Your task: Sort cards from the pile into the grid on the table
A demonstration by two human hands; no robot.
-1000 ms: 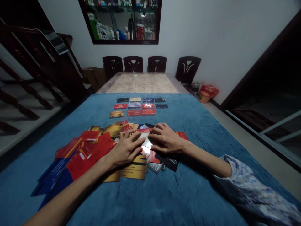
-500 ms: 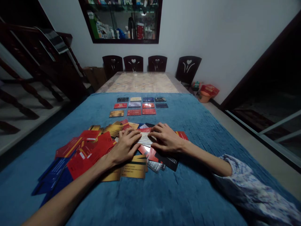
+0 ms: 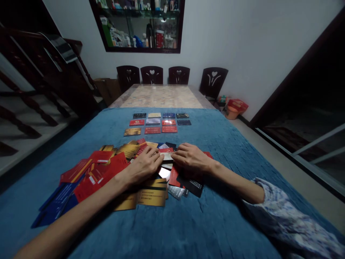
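Observation:
My left hand (image 3: 145,162) and my right hand (image 3: 191,157) are closed on opposite ends of a pale card (image 3: 167,156) in the middle of the loose pile. Whether it is one card or a few held together, I cannot tell. Under and around my hands lie mixed cards: a black card (image 3: 191,185), a grey one (image 3: 176,191) and gold cards (image 3: 151,194) in front. Left of my left wrist spread red cards (image 3: 115,167), with blue cards (image 3: 55,203) partly beneath them.
Beyond the pile, small stacks of cards sit in three rows, among them a gold stack (image 3: 132,131) and a dark stack (image 3: 184,122). A blue cloth (image 3: 229,223) covers the near table. Dark chairs (image 3: 152,75) stand along the far end.
The pale card between my hands now shows a narrower face and seems tilted up, with my fingers closed around its ends. The view has shifted slightly.

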